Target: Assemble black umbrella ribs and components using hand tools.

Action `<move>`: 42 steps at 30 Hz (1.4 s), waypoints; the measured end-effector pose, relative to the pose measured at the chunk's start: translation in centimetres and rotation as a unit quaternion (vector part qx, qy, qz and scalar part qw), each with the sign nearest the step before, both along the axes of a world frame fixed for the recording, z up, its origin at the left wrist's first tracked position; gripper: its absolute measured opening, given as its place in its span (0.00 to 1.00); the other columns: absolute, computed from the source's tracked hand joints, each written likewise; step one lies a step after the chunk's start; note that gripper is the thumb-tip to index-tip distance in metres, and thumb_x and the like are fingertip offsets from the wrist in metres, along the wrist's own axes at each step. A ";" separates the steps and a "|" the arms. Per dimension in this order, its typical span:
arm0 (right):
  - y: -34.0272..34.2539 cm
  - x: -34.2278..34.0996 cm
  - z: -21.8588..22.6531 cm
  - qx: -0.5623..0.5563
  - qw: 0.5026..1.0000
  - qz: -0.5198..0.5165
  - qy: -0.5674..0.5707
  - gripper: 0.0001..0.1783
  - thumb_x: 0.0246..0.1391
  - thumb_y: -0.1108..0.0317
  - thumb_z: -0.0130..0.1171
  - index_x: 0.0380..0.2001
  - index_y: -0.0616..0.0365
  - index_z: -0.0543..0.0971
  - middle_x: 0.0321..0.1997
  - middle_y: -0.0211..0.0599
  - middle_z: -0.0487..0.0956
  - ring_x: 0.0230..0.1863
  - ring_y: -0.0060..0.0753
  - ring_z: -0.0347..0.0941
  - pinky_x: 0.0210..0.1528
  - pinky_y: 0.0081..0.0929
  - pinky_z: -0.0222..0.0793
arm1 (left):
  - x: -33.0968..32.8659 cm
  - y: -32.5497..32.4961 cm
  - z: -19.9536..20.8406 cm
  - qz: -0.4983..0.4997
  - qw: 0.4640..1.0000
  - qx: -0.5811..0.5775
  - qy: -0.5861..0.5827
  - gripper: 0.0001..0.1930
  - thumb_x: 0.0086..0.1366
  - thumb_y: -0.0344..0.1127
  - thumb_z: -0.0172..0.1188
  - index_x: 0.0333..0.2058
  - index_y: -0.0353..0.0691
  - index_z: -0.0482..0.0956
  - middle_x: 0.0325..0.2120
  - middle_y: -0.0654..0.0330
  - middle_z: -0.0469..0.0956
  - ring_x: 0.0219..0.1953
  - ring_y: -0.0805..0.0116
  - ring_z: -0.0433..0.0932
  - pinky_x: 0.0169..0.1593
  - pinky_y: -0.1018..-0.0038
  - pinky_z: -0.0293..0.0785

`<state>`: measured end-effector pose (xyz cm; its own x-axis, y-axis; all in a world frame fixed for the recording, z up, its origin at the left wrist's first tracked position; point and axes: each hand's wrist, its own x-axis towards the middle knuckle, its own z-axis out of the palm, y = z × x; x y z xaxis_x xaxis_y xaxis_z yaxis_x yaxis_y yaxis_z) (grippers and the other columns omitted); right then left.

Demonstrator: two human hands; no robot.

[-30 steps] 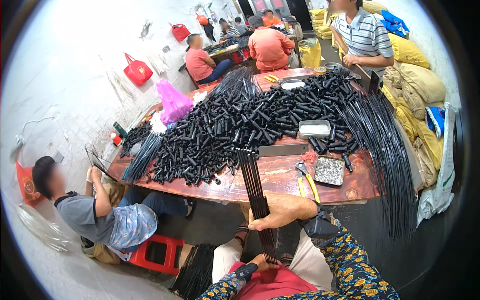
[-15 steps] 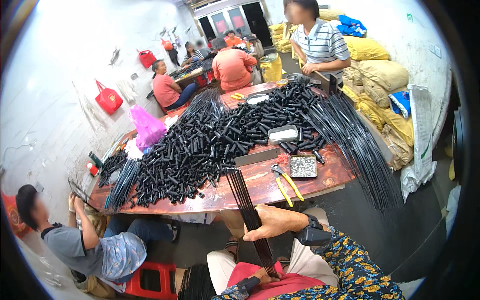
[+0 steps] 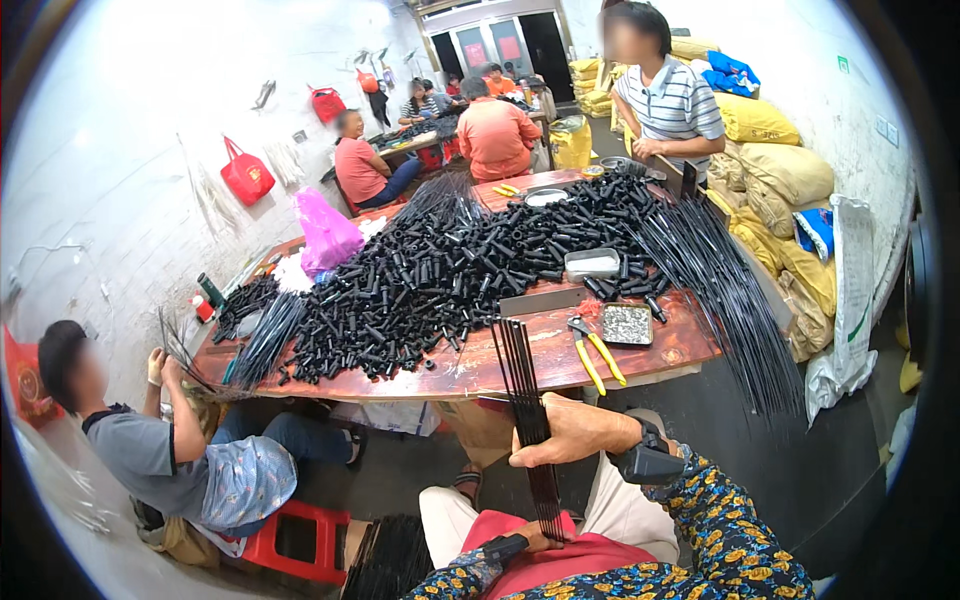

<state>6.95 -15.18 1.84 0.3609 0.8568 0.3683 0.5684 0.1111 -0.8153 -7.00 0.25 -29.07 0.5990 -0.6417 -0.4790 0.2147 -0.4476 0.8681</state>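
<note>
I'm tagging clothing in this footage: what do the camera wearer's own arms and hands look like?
The right hand and left hand are ungloved. The sleeves are dark, printed with yellow-orange flowers and bluish patches. A chunky black device is strapped at the right wrist; a dark band shows at the left.

The rods (image 3: pixel 522 380) are black, the surface (image 3: pixel 465 372) reddish brown, the plier handles (image 3: pixel 607 361) yellow, the sleeves (image 3: pixel 740 530) dark with yellow flowers.
</note>
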 end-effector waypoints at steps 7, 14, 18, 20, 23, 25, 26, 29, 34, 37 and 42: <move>-0.1 -0.4 0.4 0.002 1.000 0.001 -0.012 0.11 0.48 0.64 0.67 0.27 0.62 0.81 0.22 0.34 0.80 0.24 0.26 0.75 0.30 0.26 0.72 | -0.5 -1.1 0.4 -0.006 1.000 0.008 0.017 0.14 0.62 0.31 0.60 0.47 0.47 0.81 0.42 0.63 0.82 0.45 0.73 0.77 0.52 0.75 0.71; -0.3 -0.3 0.3 -0.037 0.999 0.016 0.001 0.10 0.48 0.65 0.66 0.27 0.62 0.81 0.22 0.34 0.79 0.25 0.27 0.76 0.30 0.27 0.72 | -0.2 -1.6 0.8 -0.004 0.999 0.022 0.025 0.14 0.62 0.31 0.60 0.48 0.47 0.81 0.43 0.63 0.82 0.45 0.73 0.77 0.53 0.75 0.70; -0.5 -0.3 0.2 -0.028 0.999 0.016 -0.014 0.10 0.48 0.65 0.66 0.28 0.62 0.81 0.22 0.34 0.80 0.25 0.27 0.76 0.31 0.27 0.72 | -0.1 -1.8 1.0 0.001 0.999 0.027 0.030 0.15 0.63 0.31 0.60 0.48 0.47 0.80 0.43 0.62 0.82 0.46 0.73 0.77 0.53 0.75 0.70; -0.6 -0.3 0.1 -0.022 1.000 0.005 -0.021 0.10 0.47 0.65 0.66 0.28 0.62 0.81 0.22 0.34 0.79 0.25 0.28 0.76 0.31 0.27 0.72 | 0.0 -1.7 1.2 0.002 0.999 0.030 0.030 0.15 0.63 0.31 0.60 0.49 0.47 0.80 0.44 0.62 0.82 0.46 0.73 0.77 0.53 0.75 0.70; -0.4 -0.5 0.2 -0.009 1.000 0.011 -0.017 0.11 0.48 0.64 0.66 0.28 0.62 0.81 0.22 0.34 0.80 0.26 0.28 0.76 0.31 0.27 0.72 | -0.1 -1.8 1.1 -0.001 0.999 0.033 0.035 0.15 0.63 0.31 0.59 0.49 0.46 0.80 0.44 0.62 0.81 0.46 0.73 0.77 0.53 0.75 0.70; -0.3 -0.4 0.4 -0.014 1.000 0.015 -0.016 0.11 0.48 0.64 0.66 0.27 0.62 0.81 0.22 0.35 0.80 0.25 0.28 0.76 0.31 0.27 0.71 | 0.0 -1.8 1.1 -0.003 0.999 0.034 0.035 0.15 0.63 0.31 0.59 0.49 0.46 0.80 0.44 0.62 0.81 0.47 0.73 0.76 0.54 0.75 0.70; -0.3 -0.5 0.5 -0.020 1.000 0.018 -0.013 0.11 0.48 0.64 0.66 0.27 0.62 0.81 0.22 0.35 0.80 0.25 0.28 0.76 0.31 0.27 0.71 | 0.1 -1.8 1.2 -0.004 0.999 0.034 0.035 0.15 0.63 0.31 0.59 0.49 0.46 0.80 0.44 0.62 0.81 0.47 0.73 0.76 0.54 0.75 0.69; -0.1 -0.3 0.2 -0.025 0.999 0.027 -0.021 0.11 0.48 0.64 0.65 0.27 0.62 0.81 0.22 0.35 0.79 0.25 0.28 0.76 0.31 0.27 0.71 | -0.3 -1.6 1.5 -0.003 0.999 0.039 0.035 0.15 0.64 0.31 0.59 0.50 0.46 0.80 0.45 0.62 0.81 0.47 0.73 0.76 0.54 0.75 0.69; 0.0 -0.1 0.3 -0.031 0.999 0.025 -0.027 0.12 0.49 0.64 0.65 0.27 0.63 0.80 0.22 0.35 0.79 0.24 0.29 0.75 0.30 0.27 0.71 | 0.1 -0.6 2.4 0.001 0.996 0.081 0.025 0.15 0.64 0.32 0.59 0.50 0.46 0.79 0.45 0.61 0.81 0.48 0.73 0.76 0.55 0.75 0.69; 0.3 0.2 -0.1 -0.006 0.999 0.016 -0.042 0.12 0.49 0.64 0.65 0.27 0.63 0.80 0.22 0.35 0.79 0.24 0.29 0.75 0.30 0.27 0.71 | 1.0 1.4 1.9 0.032 0.995 0.085 0.034 0.15 0.65 0.32 0.57 0.51 0.47 0.78 0.46 0.62 0.80 0.47 0.73 0.76 0.54 0.75 0.69; 1.4 0.1 0.9 -0.002 0.998 0.043 -0.036 0.11 0.49 0.64 0.65 0.28 0.63 0.80 0.22 0.34 0.79 0.24 0.27 0.74 0.30 0.27 0.71 | 0.6 3.3 0.0 -0.044 0.998 0.043 -0.031 0.18 0.66 0.31 0.54 0.55 0.48 0.76 0.49 0.62 0.79 0.51 0.72 0.74 0.56 0.74 0.68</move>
<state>7.10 -13.78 2.69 0.2582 0.8849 0.3876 0.6140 0.1594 -0.7730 -6.38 3.57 -29.09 0.5727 -0.6505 -0.4989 0.1190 -0.5361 0.8357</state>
